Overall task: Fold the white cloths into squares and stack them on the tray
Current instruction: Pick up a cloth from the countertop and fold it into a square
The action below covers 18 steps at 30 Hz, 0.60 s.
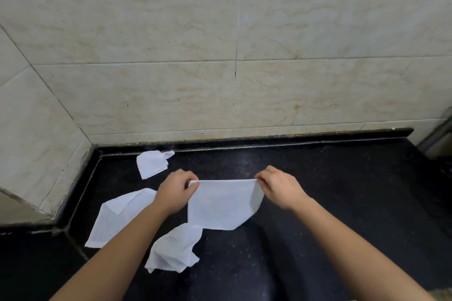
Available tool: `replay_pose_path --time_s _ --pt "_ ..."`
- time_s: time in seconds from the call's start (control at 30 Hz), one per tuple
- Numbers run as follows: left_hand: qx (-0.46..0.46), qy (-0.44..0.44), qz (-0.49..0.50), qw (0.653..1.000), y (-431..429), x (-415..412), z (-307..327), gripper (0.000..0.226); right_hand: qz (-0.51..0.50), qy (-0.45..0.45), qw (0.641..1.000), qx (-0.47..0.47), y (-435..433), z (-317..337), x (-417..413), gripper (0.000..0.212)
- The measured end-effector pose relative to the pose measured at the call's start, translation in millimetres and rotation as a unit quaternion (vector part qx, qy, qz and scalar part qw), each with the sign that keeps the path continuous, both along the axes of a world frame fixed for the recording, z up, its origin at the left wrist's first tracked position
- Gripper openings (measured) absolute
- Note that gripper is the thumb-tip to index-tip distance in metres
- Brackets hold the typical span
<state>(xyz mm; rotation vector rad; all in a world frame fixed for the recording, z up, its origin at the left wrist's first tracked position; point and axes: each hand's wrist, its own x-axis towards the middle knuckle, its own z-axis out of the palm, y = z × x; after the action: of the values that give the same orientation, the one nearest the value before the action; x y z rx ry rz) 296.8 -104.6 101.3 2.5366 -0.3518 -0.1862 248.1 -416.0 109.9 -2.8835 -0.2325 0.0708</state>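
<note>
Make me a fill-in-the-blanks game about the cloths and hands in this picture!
1. The left hand and right hand each pinch a top corner of the held cloth, whose colour is ____.
2. Counting the back cloth, the flat cloth and the crumpled cloth, ____ cloths lie loose on the counter.
3. The counter's colour is ____.

Missing words: white; three; black.
</note>
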Motion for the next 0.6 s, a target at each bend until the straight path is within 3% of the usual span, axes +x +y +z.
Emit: replay_pose_path --time_s 0.17,0.3,0.47,0.6 --pt "-0.093 -0.131 0.036 0.986 -26 28 29 0.008 -0.066 -0.132 0.989 0.025 -5 36 24 0.025" --pt "-0.138 -0.154 0.051 0.977 -44 23 35 0.01 -0.084 -0.208 0.973 0.05 -14 43 20 0.019" --pt "-0.088 -0.127 0.007 0.988 -53 -13 -17 0.012 -0.061 -0.148 0.987 0.008 -30 -6 -15 0.015" --pt "-0.041 -0.047 -0.043 0.997 -55 -65 -86 0.015 -0.044 0.005 0.999 -0.03 -42 -64 -57 0.022"
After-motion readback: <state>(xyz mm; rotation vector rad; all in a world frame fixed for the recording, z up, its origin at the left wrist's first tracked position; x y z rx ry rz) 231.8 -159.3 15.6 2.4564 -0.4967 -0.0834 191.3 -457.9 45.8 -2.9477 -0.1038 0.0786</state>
